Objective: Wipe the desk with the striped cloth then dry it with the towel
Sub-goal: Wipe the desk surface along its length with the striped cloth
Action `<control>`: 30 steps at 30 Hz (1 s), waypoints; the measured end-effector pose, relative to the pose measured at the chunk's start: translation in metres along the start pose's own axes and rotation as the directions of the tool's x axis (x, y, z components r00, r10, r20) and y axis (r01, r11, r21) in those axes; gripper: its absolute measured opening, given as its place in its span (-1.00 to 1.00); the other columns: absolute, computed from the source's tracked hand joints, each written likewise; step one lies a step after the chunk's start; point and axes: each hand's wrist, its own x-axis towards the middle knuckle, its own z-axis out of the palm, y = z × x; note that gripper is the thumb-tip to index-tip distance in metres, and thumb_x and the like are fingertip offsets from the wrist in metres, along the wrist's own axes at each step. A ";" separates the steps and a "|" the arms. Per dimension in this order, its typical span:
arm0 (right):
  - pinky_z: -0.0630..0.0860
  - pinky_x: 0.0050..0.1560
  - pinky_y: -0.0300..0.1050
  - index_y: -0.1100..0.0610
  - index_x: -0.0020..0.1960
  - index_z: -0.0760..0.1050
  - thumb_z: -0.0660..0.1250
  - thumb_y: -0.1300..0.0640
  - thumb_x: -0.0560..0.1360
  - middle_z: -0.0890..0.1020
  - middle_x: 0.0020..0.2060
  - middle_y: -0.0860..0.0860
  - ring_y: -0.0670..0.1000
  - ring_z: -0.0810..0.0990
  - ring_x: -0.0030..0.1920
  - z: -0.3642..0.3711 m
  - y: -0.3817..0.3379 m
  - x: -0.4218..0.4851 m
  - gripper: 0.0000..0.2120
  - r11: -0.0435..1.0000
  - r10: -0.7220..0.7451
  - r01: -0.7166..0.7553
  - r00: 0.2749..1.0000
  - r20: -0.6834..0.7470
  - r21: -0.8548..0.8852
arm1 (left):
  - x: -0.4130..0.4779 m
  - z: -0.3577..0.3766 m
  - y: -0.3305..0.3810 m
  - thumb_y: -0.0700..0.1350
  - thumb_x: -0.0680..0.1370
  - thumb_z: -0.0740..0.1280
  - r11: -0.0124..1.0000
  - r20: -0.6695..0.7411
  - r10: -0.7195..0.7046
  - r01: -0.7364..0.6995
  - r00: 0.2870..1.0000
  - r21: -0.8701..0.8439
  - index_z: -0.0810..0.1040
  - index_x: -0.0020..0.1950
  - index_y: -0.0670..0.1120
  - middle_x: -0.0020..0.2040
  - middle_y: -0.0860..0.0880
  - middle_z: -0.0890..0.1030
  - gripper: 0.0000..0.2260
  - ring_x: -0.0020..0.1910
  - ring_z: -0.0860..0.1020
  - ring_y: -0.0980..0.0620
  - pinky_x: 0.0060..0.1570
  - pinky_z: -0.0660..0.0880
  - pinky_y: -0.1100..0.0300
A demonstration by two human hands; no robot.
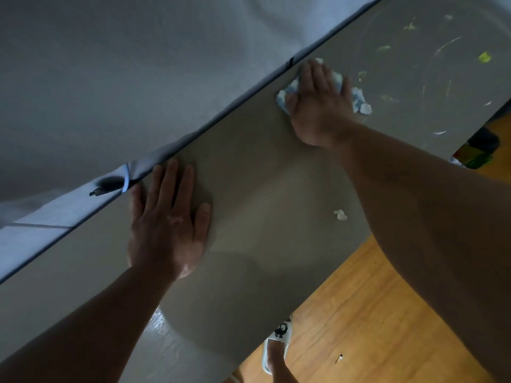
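Note:
The grey desk (262,189) runs diagonally across the view, with a wall along its far edge. My right hand (318,103) presses flat on a crumpled blue-and-white striped cloth (358,99) near the desk's far edge; most of the cloth is hidden under the palm. My left hand (166,217) lies flat on the bare desk with fingers spread, holding nothing. Green and white smears (484,57) mark the desk beyond the cloth. No towel is in view.
A small white scrap (340,214) lies on the desk near its front edge. Below the desk are a wooden floor (373,313), my foot in a white slipper (276,344) and colourful items (475,156) at the right. A dark object (106,186) sits behind the desk's far edge.

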 end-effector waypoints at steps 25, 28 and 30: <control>-0.20 0.61 0.30 0.16 0.70 -0.13 -0.12 -0.15 0.72 -0.10 0.70 0.08 0.08 -0.16 0.68 -0.001 -0.016 -0.020 -0.34 0.983 0.178 -0.178 0.984 0.010 0.037 | 0.004 -0.001 0.002 0.19 0.64 -0.01 1.000 -0.008 0.007 -0.007 1.000 0.011 0.18 0.65 -0.13 0.64 -0.19 0.21 -0.35 0.62 0.15 -0.21 0.52 0.13 -0.32; -0.19 0.61 0.30 0.18 0.69 -0.11 -0.10 -0.11 0.72 -0.07 0.69 0.10 0.10 -0.14 0.68 0.022 -0.061 -0.081 -0.36 0.998 -0.014 0.015 1.000 -0.006 0.054 | 0.004 -0.001 0.003 0.20 0.64 -0.01 1.000 -0.007 0.002 -0.002 1.000 0.002 0.19 0.65 -0.14 0.63 -0.20 0.22 -0.35 0.61 0.17 -0.23 0.51 0.14 -0.33; -0.16 0.61 0.29 0.21 0.69 -0.03 -0.06 -0.11 0.70 -0.01 0.69 0.14 0.13 -0.06 0.68 0.038 -0.084 -0.127 -0.35 0.987 -0.133 0.136 0.990 -0.042 0.080 | 0.004 -0.001 0.003 0.19 0.64 0.00 1.000 -0.002 0.008 -0.008 1.000 0.001 0.20 0.64 -0.15 0.62 -0.22 0.23 -0.34 0.61 0.18 -0.24 0.50 0.15 -0.35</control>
